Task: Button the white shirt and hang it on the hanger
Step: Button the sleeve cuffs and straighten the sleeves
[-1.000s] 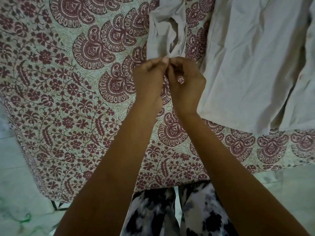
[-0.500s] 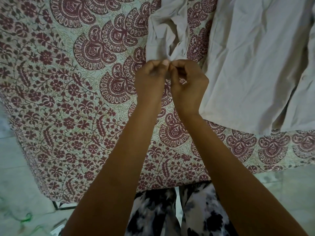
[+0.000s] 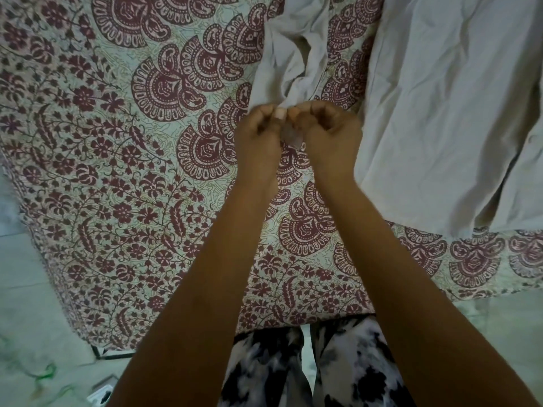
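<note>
The white shirt (image 3: 446, 113) lies spread on the patterned bedspread, its body at the right. One sleeve (image 3: 289, 57) runs down the middle toward me, crumpled. My left hand (image 3: 258, 142) and my right hand (image 3: 332, 136) meet at the sleeve's cuff end, fingertips pinched together on the cuff fabric. The button itself is hidden behind my fingers. No hanger is in view.
A maroon and cream paisley bedspread (image 3: 117, 171) covers the bed. Its near edge hangs over a pale floor (image 3: 26, 304). My legs in black and white trousers (image 3: 308, 371) stand against the bed's edge. A small whitish object (image 3: 101, 389) lies on the floor at lower left.
Both hands stay pinched on the cuff and have shifted very slightly lower in the view. The knuckles have spread a little apart.
</note>
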Demonstrator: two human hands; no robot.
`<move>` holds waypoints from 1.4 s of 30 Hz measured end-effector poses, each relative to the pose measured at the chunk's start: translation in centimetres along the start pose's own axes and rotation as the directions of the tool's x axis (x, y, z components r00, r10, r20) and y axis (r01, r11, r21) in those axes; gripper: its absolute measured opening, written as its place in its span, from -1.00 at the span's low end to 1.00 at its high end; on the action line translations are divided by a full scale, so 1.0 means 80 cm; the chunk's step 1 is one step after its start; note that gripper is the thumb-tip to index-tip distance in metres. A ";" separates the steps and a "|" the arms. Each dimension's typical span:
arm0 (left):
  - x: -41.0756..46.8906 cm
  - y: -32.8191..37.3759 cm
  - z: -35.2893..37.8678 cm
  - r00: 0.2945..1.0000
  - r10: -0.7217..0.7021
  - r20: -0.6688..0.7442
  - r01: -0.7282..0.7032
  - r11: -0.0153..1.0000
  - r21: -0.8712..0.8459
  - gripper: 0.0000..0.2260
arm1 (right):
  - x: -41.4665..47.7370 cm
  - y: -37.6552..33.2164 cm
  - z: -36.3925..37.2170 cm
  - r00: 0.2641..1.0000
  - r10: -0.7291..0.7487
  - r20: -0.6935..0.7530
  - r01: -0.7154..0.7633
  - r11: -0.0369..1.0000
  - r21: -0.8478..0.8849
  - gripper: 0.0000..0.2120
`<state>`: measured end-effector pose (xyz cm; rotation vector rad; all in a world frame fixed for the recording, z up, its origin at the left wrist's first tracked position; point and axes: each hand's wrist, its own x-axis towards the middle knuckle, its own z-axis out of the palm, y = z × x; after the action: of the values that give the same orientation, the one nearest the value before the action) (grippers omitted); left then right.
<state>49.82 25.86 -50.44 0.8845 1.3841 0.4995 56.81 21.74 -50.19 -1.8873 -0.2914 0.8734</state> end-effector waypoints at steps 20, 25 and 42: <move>0.011 0.007 -0.035 0.883 0.465 -0.066 -0.367 0.771 0.520 -0.89 | 0.021 -0.007 0.007 0.963 0.188 0.192 -0.225 0.955 0.195 -0.80; -0.006 0.022 -0.058 0.996 0.072 -0.047 -0.070 0.997 0.038 -0.93 | 0.002 -0.010 0.009 0.914 0.319 0.251 -0.374 0.901 0.217 -0.74; -0.008 0.030 -0.107 0.600 0.674 0.431 -0.659 0.111 0.744 -0.59 | -0.025 -0.053 0.026 0.964 0.181 0.197 -0.195 0.979 0.057 -0.94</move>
<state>41.87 28.90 -47.78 2.4859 1.1078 0.4425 54.70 24.10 -46.15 -1.7829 -0.1932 1.1817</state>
